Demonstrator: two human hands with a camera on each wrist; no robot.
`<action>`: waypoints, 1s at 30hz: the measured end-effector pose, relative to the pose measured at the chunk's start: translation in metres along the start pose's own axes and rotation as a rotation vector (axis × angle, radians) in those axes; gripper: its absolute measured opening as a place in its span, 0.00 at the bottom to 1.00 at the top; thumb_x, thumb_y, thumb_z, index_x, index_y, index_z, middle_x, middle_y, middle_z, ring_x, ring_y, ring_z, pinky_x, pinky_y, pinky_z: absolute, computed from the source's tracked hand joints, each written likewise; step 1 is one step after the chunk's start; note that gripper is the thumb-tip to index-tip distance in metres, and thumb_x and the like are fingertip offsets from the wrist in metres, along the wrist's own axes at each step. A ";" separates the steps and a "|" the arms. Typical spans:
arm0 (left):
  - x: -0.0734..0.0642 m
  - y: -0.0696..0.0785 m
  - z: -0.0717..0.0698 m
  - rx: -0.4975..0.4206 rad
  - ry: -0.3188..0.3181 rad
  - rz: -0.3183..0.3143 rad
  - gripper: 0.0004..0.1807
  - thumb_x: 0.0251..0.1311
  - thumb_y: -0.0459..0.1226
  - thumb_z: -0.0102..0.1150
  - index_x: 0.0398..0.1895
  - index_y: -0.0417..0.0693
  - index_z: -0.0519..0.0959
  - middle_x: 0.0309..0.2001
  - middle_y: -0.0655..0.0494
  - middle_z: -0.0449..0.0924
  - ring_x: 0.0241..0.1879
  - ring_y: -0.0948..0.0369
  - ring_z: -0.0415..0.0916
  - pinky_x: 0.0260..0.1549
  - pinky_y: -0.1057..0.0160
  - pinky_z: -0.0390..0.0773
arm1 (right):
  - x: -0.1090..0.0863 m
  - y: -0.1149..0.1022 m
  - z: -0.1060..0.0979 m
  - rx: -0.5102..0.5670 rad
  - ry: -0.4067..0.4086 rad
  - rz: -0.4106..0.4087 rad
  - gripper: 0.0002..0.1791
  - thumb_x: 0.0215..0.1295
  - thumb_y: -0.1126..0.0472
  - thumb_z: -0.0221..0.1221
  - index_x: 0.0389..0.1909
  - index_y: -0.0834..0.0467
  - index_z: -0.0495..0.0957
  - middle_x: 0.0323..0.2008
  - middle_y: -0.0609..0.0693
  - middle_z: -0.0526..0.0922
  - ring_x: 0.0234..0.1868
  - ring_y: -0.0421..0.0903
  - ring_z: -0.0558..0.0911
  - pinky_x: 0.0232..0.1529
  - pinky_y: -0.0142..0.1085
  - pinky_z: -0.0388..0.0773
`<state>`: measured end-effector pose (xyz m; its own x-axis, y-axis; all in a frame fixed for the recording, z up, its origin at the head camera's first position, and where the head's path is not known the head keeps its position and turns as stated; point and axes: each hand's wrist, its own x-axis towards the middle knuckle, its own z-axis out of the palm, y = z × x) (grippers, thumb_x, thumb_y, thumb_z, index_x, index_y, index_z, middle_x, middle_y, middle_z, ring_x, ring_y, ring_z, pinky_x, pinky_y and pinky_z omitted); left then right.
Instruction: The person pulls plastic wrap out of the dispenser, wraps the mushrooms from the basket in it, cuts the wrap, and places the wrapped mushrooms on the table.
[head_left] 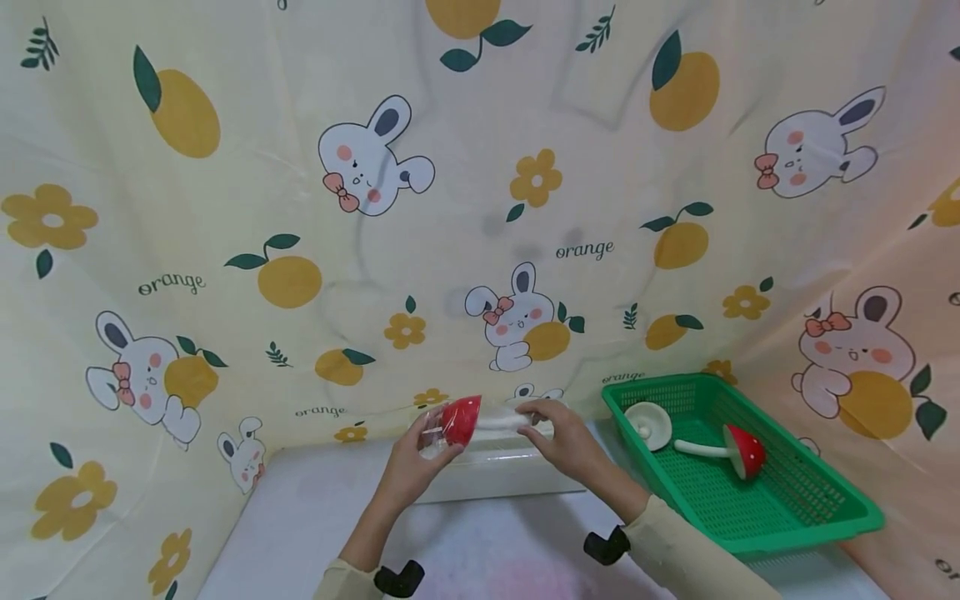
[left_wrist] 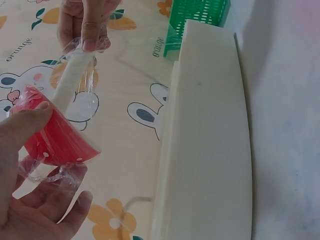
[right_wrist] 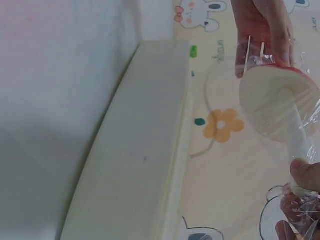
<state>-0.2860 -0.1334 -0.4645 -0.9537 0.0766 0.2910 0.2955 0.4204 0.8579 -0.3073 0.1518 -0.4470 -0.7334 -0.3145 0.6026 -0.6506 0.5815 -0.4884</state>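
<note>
A toy mushroom with a red, white-dotted cap (head_left: 461,419) and a white stem (left_wrist: 71,82) is wrapped in clear plastic film (right_wrist: 312,115). My left hand (head_left: 412,467) grips the cap, thumb on one side and fingers on the other. At the stem's far end my right hand (head_left: 558,437) pinches the stem and film between thumb and fingers. The mushroom is held in the air over a long white box (head_left: 510,482), its stem pointing right. In the right wrist view the cap's pale underside (right_wrist: 265,102) shows through the film.
A green basket (head_left: 795,508) stands on the right of the white table (head_left: 315,517). Inside it lie another red-capped mushroom (head_left: 744,452) and a white round piece (head_left: 648,425). A printed cloth (head_left: 465,150) with rabbits and oranges hangs behind.
</note>
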 end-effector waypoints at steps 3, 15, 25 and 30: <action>0.001 0.002 -0.001 -0.003 0.004 0.011 0.41 0.64 0.49 0.78 0.78 0.57 0.71 0.70 0.47 0.78 0.65 0.45 0.79 0.54 0.50 0.87 | 0.002 0.000 -0.001 -0.004 0.000 -0.001 0.20 0.65 0.65 0.75 0.57 0.54 0.85 0.51 0.47 0.89 0.47 0.43 0.85 0.54 0.48 0.87; 0.000 0.011 -0.002 0.001 0.045 0.038 0.41 0.64 0.45 0.78 0.78 0.55 0.71 0.69 0.48 0.79 0.64 0.46 0.81 0.54 0.50 0.87 | 0.004 -0.007 -0.007 -0.021 0.015 0.016 0.20 0.65 0.64 0.75 0.57 0.54 0.86 0.52 0.47 0.89 0.49 0.44 0.86 0.55 0.45 0.87; 0.000 0.021 -0.005 0.005 0.058 0.062 0.42 0.63 0.45 0.78 0.79 0.57 0.71 0.70 0.50 0.79 0.64 0.48 0.81 0.60 0.44 0.83 | 0.009 -0.009 -0.012 -0.005 0.039 -0.030 0.19 0.65 0.66 0.75 0.56 0.55 0.86 0.51 0.49 0.89 0.47 0.46 0.85 0.54 0.49 0.87; -0.002 0.025 -0.007 0.003 0.058 0.063 0.42 0.63 0.46 0.78 0.79 0.55 0.70 0.72 0.49 0.77 0.67 0.46 0.78 0.57 0.46 0.86 | 0.009 -0.012 -0.014 -0.015 0.031 -0.015 0.19 0.66 0.65 0.74 0.57 0.55 0.86 0.52 0.49 0.89 0.47 0.45 0.85 0.55 0.49 0.87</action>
<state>-0.2759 -0.1294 -0.4411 -0.9284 0.0499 0.3683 0.3542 0.4191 0.8360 -0.3033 0.1526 -0.4267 -0.7171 -0.3003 0.6290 -0.6584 0.5881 -0.4698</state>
